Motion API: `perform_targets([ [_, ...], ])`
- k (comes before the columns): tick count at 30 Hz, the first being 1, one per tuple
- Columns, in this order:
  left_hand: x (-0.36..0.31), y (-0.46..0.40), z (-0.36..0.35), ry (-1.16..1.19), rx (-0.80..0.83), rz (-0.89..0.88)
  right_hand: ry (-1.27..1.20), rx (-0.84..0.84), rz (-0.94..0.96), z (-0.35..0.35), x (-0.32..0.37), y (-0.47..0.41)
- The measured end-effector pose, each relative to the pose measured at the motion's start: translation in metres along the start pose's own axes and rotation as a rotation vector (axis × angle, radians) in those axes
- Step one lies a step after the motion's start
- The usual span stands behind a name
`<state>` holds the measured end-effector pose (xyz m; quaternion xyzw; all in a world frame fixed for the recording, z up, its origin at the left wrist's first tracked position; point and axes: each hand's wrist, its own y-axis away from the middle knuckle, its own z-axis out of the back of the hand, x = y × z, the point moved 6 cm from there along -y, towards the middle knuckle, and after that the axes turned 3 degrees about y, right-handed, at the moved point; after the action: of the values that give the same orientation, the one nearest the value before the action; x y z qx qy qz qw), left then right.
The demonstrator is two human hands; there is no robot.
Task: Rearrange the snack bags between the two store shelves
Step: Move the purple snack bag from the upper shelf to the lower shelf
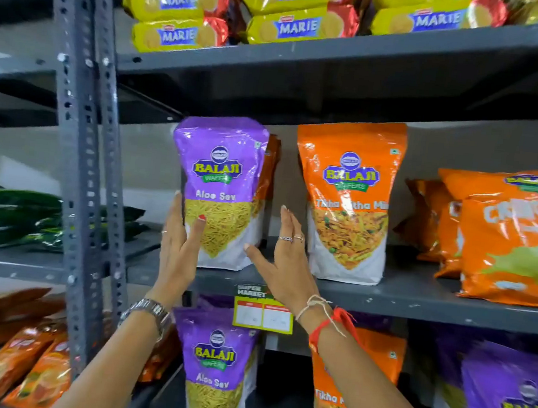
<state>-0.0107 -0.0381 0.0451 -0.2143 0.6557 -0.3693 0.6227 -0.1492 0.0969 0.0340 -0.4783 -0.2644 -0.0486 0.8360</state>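
Note:
A purple Aloo Sev bag [222, 179] stands upright at the left end of the middle shelf [384, 297], in front of an orange bag. My left hand [178, 244] grips its lower left edge, thumb on the front. My right hand [283, 258] is open just right of the bag's base, thumb near its bottom corner, fingers apart. An orange Tikha Mitha Mix bag [349, 199] stands to the right. On the lower shelf stand another purple Aloo Sev bag [215, 371] and an orange mix bag [360, 396], partly hidden by my right forearm.
Orange puffed snack bags [509, 239] fill the middle shelf's right end. Yellow Marie biscuit packs [280, 15] are stacked on the top shelf. A grey perforated upright [77, 150] stands at left, with green packs [14, 213] and orange-red packs [6, 349] beyond it. A price tag [263, 313] hangs below.

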Motion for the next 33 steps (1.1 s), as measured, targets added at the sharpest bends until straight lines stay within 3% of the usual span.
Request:
perform_targets([
  [3, 0.022, -0.009, -0.004, 0.355, -0.048, 0.246, -0.178, 0.088, -0.161, -0.020, -0.004, -0.017],
  [5, 0.039, -0.016, -0.007, 0.457, -0.070, 0.411, -0.310, 0.110, -0.243, -0.031, -0.005, -0.030],
  [9, 0.062, -0.024, -0.007, 0.459, -0.104, 0.565, -0.400, 0.191, -0.351, -0.047, -0.013, -0.045],
  [13, 0.072, -0.030, -0.015, 0.458, 0.017, 0.660, -0.362, 0.278, -0.374, -0.057, -0.017, -0.050],
  [26, 0.030, 0.008, 0.008, 0.469, -0.085, 0.616, -0.298, 0.199, -0.294, -0.044, 0.004, -0.026],
  [33, 0.002, 0.076, 0.053, 0.401, -0.009, 0.508, -0.389, 0.231, -0.182, -0.025, 0.037, 0.031],
])
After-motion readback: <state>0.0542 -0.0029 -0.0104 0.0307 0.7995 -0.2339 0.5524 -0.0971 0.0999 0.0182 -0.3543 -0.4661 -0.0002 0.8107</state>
